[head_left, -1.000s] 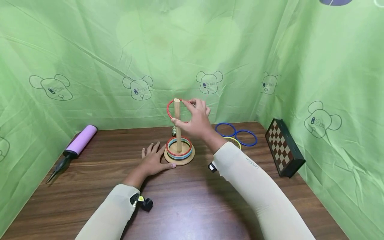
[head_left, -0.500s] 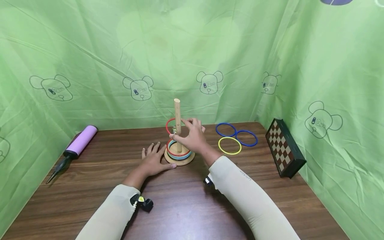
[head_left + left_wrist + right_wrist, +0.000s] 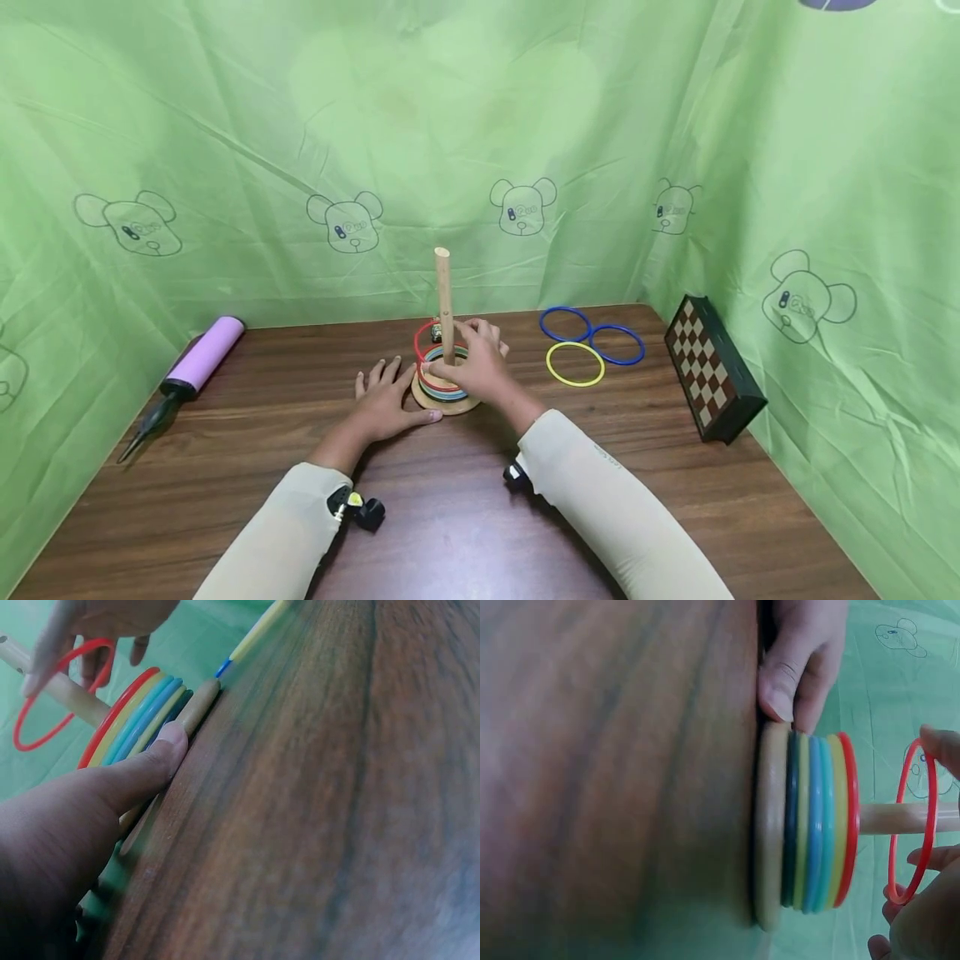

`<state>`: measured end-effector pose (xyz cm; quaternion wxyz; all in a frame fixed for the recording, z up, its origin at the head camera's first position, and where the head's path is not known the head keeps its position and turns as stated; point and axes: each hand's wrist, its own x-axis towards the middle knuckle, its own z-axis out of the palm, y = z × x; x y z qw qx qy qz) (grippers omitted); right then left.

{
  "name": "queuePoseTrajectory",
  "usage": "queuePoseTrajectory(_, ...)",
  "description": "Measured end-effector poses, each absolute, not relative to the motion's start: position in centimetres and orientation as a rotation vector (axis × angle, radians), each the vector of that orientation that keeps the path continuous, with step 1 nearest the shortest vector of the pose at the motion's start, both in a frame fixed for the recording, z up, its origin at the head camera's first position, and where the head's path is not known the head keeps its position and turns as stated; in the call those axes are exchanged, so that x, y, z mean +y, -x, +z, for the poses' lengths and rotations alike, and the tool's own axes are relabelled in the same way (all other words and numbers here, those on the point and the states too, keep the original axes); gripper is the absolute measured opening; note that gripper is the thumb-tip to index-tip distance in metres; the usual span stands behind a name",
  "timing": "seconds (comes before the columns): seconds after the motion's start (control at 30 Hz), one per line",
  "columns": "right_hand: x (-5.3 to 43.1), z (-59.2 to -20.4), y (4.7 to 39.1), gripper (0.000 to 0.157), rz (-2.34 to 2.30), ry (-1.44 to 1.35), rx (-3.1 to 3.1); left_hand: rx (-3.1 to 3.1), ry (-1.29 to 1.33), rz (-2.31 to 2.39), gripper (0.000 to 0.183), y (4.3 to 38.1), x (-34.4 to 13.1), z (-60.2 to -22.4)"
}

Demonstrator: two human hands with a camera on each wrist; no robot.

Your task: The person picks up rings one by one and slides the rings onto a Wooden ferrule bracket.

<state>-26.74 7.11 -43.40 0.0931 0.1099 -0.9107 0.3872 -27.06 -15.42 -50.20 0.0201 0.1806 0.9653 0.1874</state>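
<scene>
My right hand (image 3: 483,367) pinches a thin red ring (image 3: 932,795) between thumb and fingers. That ring encircles the upright wooden peg (image 3: 444,292), a short way above a stack of coloured rings. Topmost in the stack is another red ring (image 3: 852,825), with yellow, turquoise, blue and dark ones below it. The stack sits on the peg's round wooden base (image 3: 769,832). My left hand (image 3: 382,408) lies with fingers spread beside the base, its thumb (image 3: 171,741) against the base's edge.
To the right lie two blue rings, a rear blue ring (image 3: 565,308) and a front blue ring (image 3: 618,364), and a yellow ring (image 3: 575,385). Farther right a folded chessboard (image 3: 701,367) stands on edge. A purple hand pump (image 3: 206,354) lies at left. Green cloth (image 3: 450,125) hangs behind.
My right hand has come down along the peg with the red ring, from near its top to just above the stack. The left hand has stayed at the base.
</scene>
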Motion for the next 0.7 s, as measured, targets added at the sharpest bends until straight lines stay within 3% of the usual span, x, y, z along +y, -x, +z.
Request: queuePoseTrajectory(0.7,6.8,-44.9,26.0,0.096,1.055,-0.310,-2.812,3.002,-0.564,0.596,0.117,27.0,-15.3,-50.0)
